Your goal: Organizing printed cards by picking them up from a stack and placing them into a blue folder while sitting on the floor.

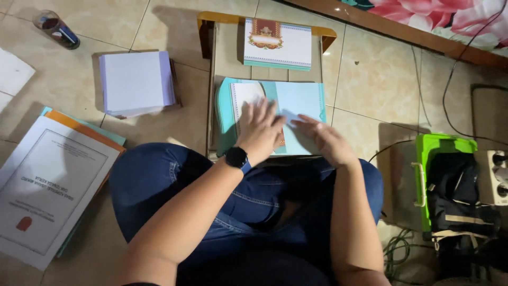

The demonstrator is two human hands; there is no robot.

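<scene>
1. The shallow cardboard tray (210, 79) on the tiled floor, with orange-brown corners at its far end, has two things in it: a stack of teal-edged cards (299, 98) right under the fingers, and beyond the fingertips a single card with an ornate red-and-gold header (277, 45) propped against the far wall.
2. Left hand (260, 130) lies flat on top of the stack, fingers spread and pointing away from the body, covering the white inner panel of the top card. There's a black watch (236, 157) on that wrist.
3. Right hand (324, 139) sits just beside it, fingers loosely together and angled toward the left hand's fingertips, pressing on the pale blue part of the top card. Not pinching anything as far as I can see.
4. The stack's long axis runs left to right across the tray. A teal edge sticks out past the left hand's thumb side.
5. Outside the tray, well off past the left hand, is a pile of white sheets (136, 82), and printed documents (50, 182) lie nearer the knee.
</scene>
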